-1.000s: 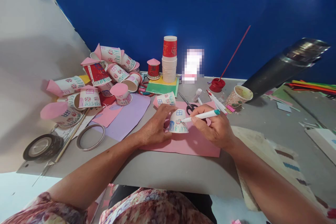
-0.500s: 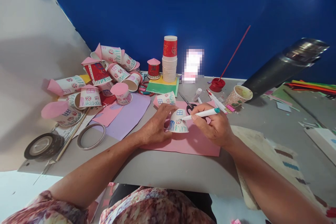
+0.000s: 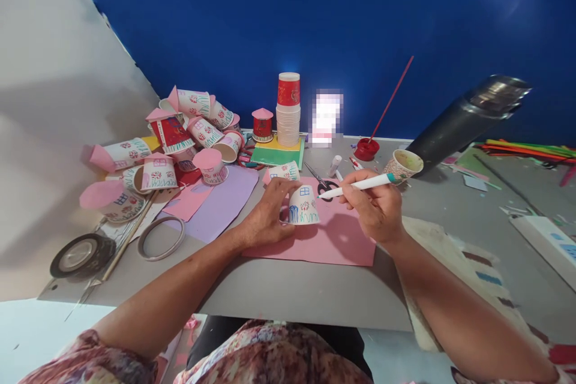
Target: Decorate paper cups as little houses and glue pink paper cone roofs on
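My left hand (image 3: 270, 216) is closed around the left side of an upside-down white paper cup (image 3: 305, 204). Drawn on the cup are a blue window, a blue door, small red flowers and green grass strokes. In my right hand (image 3: 375, 204) is a white felt-tip pen (image 3: 360, 185) with a green end. Its green tip points left, just off the cup's right side. Beneath both hands lies pink paper (image 3: 333, 243). Behind the held cup lies another decorated cup (image 3: 288, 170) on its side, with black-handled scissors (image 3: 324, 185) close by.
Decorated cups with pink paper roofs (image 3: 159, 171) are piled at the left. Packing tape (image 3: 83, 256) and a tape ring (image 3: 161, 239) lie nearer me. A stack of paper cups (image 3: 288, 114) stands at the back. Rightward are a patterned cup (image 3: 404, 166), a dark flask (image 3: 454, 126) and a cloth (image 3: 441, 270).
The pen tip has moved from the cup's drawn face to its right edge, off the surface. My right hand has risen slightly; my left keeps its hold. The view has shifted a little.
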